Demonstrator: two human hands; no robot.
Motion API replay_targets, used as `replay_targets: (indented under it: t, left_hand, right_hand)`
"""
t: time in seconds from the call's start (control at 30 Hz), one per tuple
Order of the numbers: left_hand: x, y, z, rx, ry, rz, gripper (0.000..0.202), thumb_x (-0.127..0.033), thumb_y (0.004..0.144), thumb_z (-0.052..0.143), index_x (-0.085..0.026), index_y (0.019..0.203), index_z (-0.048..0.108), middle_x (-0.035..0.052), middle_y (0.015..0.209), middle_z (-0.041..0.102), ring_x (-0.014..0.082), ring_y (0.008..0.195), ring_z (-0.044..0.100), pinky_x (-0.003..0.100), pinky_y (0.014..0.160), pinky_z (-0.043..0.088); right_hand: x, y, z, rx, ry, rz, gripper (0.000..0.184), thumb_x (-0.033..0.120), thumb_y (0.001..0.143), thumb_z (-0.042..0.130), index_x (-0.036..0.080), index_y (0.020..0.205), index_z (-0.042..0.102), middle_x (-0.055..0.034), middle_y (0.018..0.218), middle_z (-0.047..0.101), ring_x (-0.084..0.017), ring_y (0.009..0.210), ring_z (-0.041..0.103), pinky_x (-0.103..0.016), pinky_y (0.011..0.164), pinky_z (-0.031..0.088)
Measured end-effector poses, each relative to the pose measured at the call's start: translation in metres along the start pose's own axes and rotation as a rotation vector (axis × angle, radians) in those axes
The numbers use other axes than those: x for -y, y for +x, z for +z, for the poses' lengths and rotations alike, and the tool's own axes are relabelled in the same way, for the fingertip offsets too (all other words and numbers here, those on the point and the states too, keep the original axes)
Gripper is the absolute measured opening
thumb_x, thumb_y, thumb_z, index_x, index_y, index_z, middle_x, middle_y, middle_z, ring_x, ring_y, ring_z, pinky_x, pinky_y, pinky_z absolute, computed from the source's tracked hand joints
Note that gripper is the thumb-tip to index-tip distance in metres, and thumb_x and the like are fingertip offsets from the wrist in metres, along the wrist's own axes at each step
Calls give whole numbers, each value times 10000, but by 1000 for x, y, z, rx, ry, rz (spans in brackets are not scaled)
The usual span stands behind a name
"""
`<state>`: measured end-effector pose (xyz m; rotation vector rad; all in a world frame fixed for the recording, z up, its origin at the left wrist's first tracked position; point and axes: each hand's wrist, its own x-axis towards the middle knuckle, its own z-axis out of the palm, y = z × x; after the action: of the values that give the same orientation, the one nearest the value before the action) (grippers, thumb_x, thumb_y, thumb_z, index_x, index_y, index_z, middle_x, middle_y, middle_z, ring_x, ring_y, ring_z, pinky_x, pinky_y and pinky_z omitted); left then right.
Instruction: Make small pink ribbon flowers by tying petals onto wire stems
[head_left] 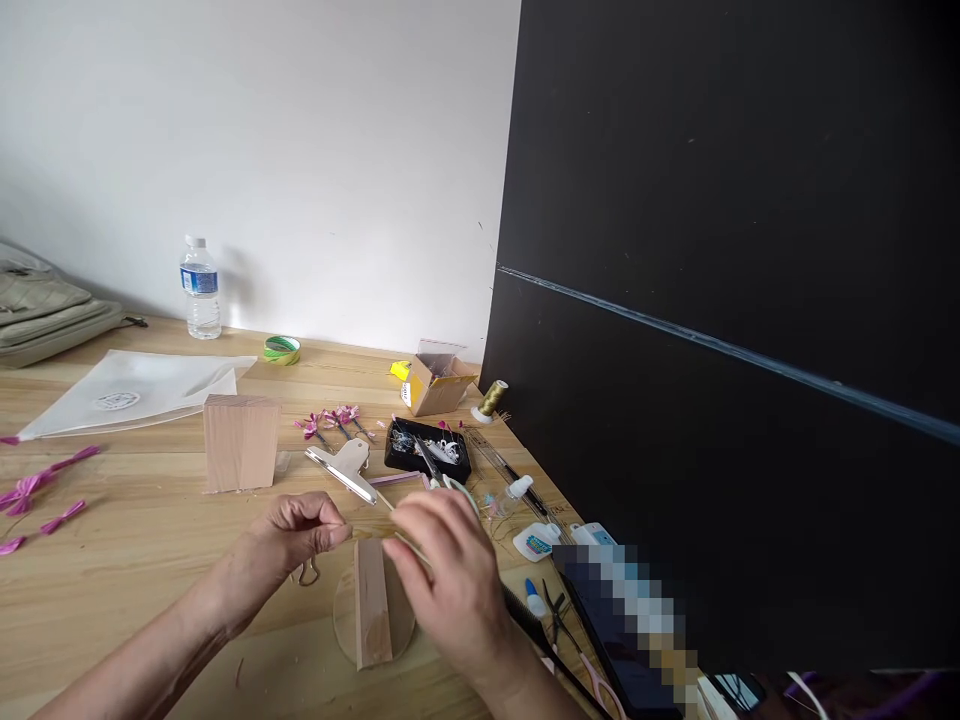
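My left hand point(311, 525) is closed, thumb and forefinger pinched together; what sits between them is too small to make out. To its right, my right hand point(450, 565) has its fingers curled in, with a thin pale strand point(384, 499) showing at the fingertips. Just beyond the hands is a silver bulldog clip point(345, 468). Below them a wooden block point(372, 615) lies on a clear round disc point(343, 632). Part of a metal binder clip point(306, 572) shows under my left wrist.
Behind stand a wooden block point(241, 445), pink flowers point(337, 420), a black tray point(405, 460) with scissors point(427, 458), a small cardboard box point(439, 388) and a thread spool point(492, 398). At right are a glue bottle point(536, 541), pliers point(555, 610) and a black panel point(720, 250).
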<state>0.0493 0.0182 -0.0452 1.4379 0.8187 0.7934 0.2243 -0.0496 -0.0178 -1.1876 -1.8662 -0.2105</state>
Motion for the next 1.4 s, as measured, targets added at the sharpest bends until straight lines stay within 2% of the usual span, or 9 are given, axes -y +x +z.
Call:
replay_targets:
  t: [0.1, 0.23, 0.47, 0.63, 0.73, 0.93, 1.03, 1.2, 1.4]
  left_hand:
    - [-3, -3, 2, 24, -85, -43, 253, -352, 672, 651, -181, 503, 571, -55, 508, 396, 119, 539, 326, 243, 530, 273]
    - [1, -3, 2, 43, 15, 19, 244, -321, 696, 630, -183, 501, 583, -55, 494, 402, 115, 515, 337, 234, 513, 287]
    - [10, 6, -3, 82, 296, 310, 224, -338, 720, 630, -213, 545, 692, 0, 533, 527, 134, 489, 458, 241, 499, 357]
    - [-17, 0, -18, -249, 317, 430, 173, -342, 682, 692, -257, 834, 687, 39, 867, 643, 239, 850, 564, 300, 750, 427]
    - [-29, -8, -17, -524, 253, 386, 197, -406, 699, 655, -246, 595, 609, -13, 600, 564, 182, 592, 504, 264, 579, 394]
    - [-8, -7, 22, -196, -60, 97, 327, -539, 543, 723, -215, 501, 704, 17, 530, 605, 170, 512, 463, 285, 521, 388]
    - [3, -4, 32, -339, -219, 8, 307, -513, 590, 726, -260, 760, 766, 25, 747, 710, 182, 637, 511, 294, 635, 420]
    - [-1, -4, 30, -379, -434, -31, 274, -462, 605, 750, -227, 744, 766, 32, 724, 706, 171, 643, 520, 261, 580, 408]
    - [-13, -9, 32, -398, -564, -40, 316, -394, 505, 832, -214, 758, 769, 23, 701, 714, 138, 622, 503, 220, 547, 387]
  right_hand:
    - [4, -2, 9, 71, -194, -221, 113, 93, 847, 512, 168, 877, 590, -47, 818, 647, -184, 788, 530, -322, 743, 398]
    - [-2, -1, 19, 157, -221, -222, 222, 87, 844, 465, 187, 668, 556, 8, 595, 552, -156, 628, 472, -310, 679, 365]
    - [0, 0, 21, 505, 242, 392, 200, 41, 726, 517, 183, 586, 504, 76, 540, 448, -91, 525, 435, -196, 501, 298]
    - [-8, -5, 22, 196, 218, 497, 167, 130, 771, 476, 190, 617, 500, 38, 572, 486, -123, 556, 459, -220, 528, 341]
    - [-13, -8, 25, -21, 181, 507, 177, 199, 791, 454, 205, 615, 465, 23, 571, 484, -140, 551, 461, -240, 530, 356]
    - [-2, -13, 37, -144, 401, 659, 197, 318, 804, 494, 212, 639, 479, 7, 607, 473, -162, 595, 464, -276, 582, 384]
    - [4, -20, 49, -108, 736, 781, 265, 428, 790, 554, 207, 653, 498, 20, 591, 450, -143, 564, 426, -264, 561, 369]
    - [13, -34, 75, -117, 1308, 942, 387, 511, 625, 731, 181, 623, 529, 46, 504, 443, -99, 501, 366, -235, 535, 321]
    - [28, -33, 85, -211, 1499, 1038, 391, 465, 575, 789, 170, 586, 533, 62, 473, 440, -68, 472, 344, -188, 498, 277]
